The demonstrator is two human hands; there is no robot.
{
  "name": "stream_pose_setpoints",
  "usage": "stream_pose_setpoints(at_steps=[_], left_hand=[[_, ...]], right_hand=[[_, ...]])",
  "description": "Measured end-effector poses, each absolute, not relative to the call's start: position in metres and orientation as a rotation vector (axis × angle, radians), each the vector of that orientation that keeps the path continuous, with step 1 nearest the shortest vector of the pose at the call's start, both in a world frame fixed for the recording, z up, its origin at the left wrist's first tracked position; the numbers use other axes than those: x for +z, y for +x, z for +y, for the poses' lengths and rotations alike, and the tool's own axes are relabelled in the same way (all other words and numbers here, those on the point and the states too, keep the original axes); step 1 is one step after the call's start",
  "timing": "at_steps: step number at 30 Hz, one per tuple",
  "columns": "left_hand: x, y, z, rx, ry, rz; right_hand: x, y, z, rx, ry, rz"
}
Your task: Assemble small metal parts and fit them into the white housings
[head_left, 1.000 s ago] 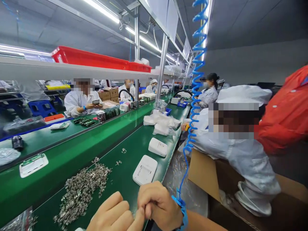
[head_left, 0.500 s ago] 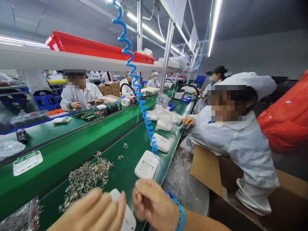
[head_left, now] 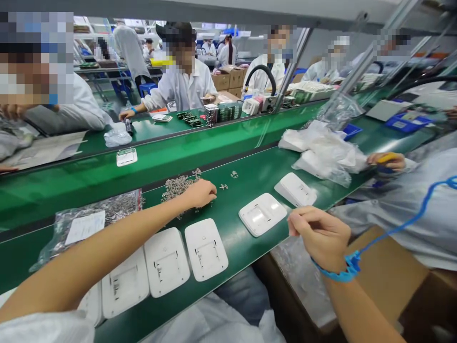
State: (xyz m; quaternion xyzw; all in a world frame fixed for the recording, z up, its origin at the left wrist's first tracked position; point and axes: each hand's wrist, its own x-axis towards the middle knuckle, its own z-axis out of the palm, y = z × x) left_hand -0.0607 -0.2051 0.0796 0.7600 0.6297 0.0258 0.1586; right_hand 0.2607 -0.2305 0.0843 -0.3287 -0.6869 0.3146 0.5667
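My left hand [head_left: 200, 193] is at the right edge of a pile of small metal parts [head_left: 175, 187]. Its fingers are curled down, and what is between them is hidden. My right hand [head_left: 323, 234] hovers at the belt's near edge, thumb and fingers pinched together; anything in the pinch is too small to make out. A blue wrist strap [head_left: 337, 274] is on that arm. Just left of this hand lies a white plastic housing [head_left: 262, 214], with another housing [head_left: 295, 189] behind it. Several more lie in a row below my left forearm, including one housing [head_left: 206, 250] nearest the middle.
A plastic bag of metal parts [head_left: 121, 207] lies at the left. White wrapped pieces [head_left: 323, 152] are heaped on the green belt [head_left: 246, 176] further right. A co-worker's hand [head_left: 387, 162] holds something yellow there. An open cardboard box [head_left: 382, 271] stands below right.
The view has swung left and down. My hands, close together before, are now apart: the left has reached forward to the metal parts, while the right stays near the belt's edge.
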Motion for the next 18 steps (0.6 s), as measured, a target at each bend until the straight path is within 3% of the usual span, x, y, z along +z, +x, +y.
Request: stream_pose_setpoints(at_steps=[4,8,13,18], left_hand=[[0.077,-0.037,-0.199,0.063,2.192,1.881],[0.094,0.003,-0.218,0.413,2.126,2.129],[0.124,0.067,-0.292,0.948,2.03,1.66],[0.104,0.107,-0.368,1.264,2.099,1.66]], right_hand=[[0.077,0.261,-0.223,0.703,-0.818,-1.565],[0.077,0.261,-0.221,0.731,-0.87,-1.544],[0.084,0.256,-0.245,1.002,-0.724,-1.684],[0.082,0.249,-0.292,1.26,-0.731,-1.754]])
